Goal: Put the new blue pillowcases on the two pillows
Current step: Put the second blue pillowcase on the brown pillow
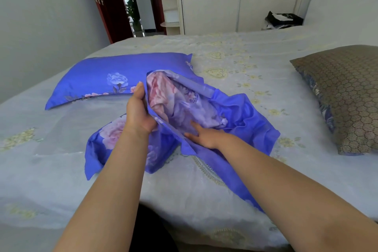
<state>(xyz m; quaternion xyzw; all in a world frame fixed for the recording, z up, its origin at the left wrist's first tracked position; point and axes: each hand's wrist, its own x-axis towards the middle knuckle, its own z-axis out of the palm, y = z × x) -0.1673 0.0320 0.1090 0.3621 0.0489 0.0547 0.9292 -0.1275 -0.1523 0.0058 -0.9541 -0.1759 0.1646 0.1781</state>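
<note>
One pillow (106, 80) lies on the bed to the left, dressed in a blue pillowcase with pink and white flowers. A second blue flowered pillowcase (241, 116) lies crumpled in the middle of the bed, its mouth held open so the pale inside shows. My left hand (140, 110) grips the left edge of that opening and lifts it. My right hand (204, 134) reaches into the opening, its fingers partly hidden by the cloth. A second pillow (343, 92), brown with a honeycomb pattern and a blue floral side, lies at the right.
The bed (235, 63) is covered by a pale sheet with yellow heart embroidery. A black and white bundle (283, 19) sits at the far right by the headboard. A white wardrobe (212, 6) and an open doorway (133, 0) stand beyond the bed.
</note>
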